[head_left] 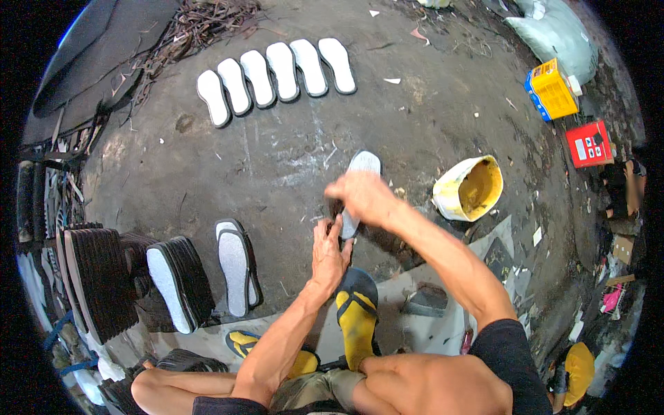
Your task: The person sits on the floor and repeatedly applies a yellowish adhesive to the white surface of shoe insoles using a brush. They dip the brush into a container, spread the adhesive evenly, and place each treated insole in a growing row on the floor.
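A light-grey-topped shoe sole (364, 163) lies on the floor in front of me, its middle hidden by my right hand (366, 197). That hand is closed over it and blurred; whatever its fingers hold is hidden beneath them. My left hand (327, 257) grips the sole's near end between thumb and fingers. Right of my hands a white bucket (449, 198), smeared yellow inside, leans open toward the right. To the left lies a pair of overlapping grey soles (234, 270) with dark edges.
Several white-topped soles (282, 72) lie in a row at the far side. Stacked dark soles (104, 280) and grey-topped ones (169, 287) stand at left. A yellow-blue box (553, 90), a red box (589, 144) and a pale sack (557, 41) sit at right. Scraps (207, 24) lie far left.
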`<state>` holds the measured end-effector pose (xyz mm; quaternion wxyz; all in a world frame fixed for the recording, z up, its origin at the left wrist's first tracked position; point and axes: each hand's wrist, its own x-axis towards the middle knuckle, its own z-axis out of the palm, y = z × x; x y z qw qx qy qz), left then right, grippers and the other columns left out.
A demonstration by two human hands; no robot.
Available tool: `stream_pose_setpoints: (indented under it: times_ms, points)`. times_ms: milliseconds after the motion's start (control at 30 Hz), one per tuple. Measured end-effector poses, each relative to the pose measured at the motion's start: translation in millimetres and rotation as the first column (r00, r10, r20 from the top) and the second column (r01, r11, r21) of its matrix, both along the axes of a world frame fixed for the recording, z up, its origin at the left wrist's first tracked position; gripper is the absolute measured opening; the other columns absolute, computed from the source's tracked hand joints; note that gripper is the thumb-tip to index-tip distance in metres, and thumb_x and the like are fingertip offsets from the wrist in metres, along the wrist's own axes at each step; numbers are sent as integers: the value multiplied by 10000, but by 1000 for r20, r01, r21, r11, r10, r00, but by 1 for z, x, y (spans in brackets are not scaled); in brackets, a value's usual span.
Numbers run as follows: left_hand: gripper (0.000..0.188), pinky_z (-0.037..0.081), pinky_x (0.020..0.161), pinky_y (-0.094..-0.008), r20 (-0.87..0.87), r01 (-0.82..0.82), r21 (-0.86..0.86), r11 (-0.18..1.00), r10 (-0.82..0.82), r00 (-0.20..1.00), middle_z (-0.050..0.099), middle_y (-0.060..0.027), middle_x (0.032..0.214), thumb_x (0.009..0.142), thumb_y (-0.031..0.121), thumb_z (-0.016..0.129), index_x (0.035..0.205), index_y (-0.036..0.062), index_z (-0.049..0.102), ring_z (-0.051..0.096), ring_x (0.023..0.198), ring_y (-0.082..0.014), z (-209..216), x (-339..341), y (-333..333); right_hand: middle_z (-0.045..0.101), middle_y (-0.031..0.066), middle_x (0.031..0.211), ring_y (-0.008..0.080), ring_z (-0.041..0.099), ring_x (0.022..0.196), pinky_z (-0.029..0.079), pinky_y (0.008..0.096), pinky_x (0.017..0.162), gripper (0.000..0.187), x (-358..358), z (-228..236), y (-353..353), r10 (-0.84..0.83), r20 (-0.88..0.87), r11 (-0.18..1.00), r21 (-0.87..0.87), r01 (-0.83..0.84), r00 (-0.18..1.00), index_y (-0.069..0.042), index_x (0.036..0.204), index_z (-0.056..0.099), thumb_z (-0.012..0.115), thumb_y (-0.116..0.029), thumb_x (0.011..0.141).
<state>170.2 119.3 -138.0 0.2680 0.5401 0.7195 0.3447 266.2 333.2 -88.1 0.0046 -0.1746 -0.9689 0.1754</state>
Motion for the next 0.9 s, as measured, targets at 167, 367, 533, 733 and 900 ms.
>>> stream_pose_setpoints:
  times_ms: [167,367,533,733,900]
  points:
    - [720,558,1044,-471,83,-36,-98,995,45,996,616,-246,1337,812,25,920,1483,-17,663,644,1195,-427,3,0,0,812,145,1070,388,765,1069,615,525,923,319,19,10,12,-531,-380,813,24,582,757,-152,1260,789,663,-149,966]
    - [387,606,916,-409,267,-224,-17,974,221,938,736,-202,1143,927,-74,662,1306,-28,721,743,983,-306,10,-17,-4,754,117,971,334,754,929,634,482,777,258,39,-17,-82,-387,-240,910,53,410,890,-125,1223,726,692,-135,968]
    - [385,595,894,-411,330,-493,-88,865,493,805,733,-171,1118,924,-103,593,1282,-7,697,723,977,-274,14,-40,-8,811,162,1078,367,791,986,641,492,849,314,36,0,-164,-500,-202,853,-285,438,842,-102,1299,751,707,-131,990]
    - [977,505,1133,-508,15,-21,-21,1000,21,1000,599,-215,1364,789,73,890,1658,56,443,550,1304,-424,17,-1,8,790,136,1181,226,669,1062,528,395,1035,369,81,79,-88,-914,-258,404,-607,684,312,56,1294,714,732,-260,1104]
    - [993,489,1154,-532,-76,-79,166,983,93,993,587,-245,1380,759,68,884,1655,60,457,552,1303,-452,11,-47,30,764,169,1246,300,666,1150,492,429,1087,420,106,65,-82,-912,-251,411,-543,732,325,59,1340,700,718,-293,1113]
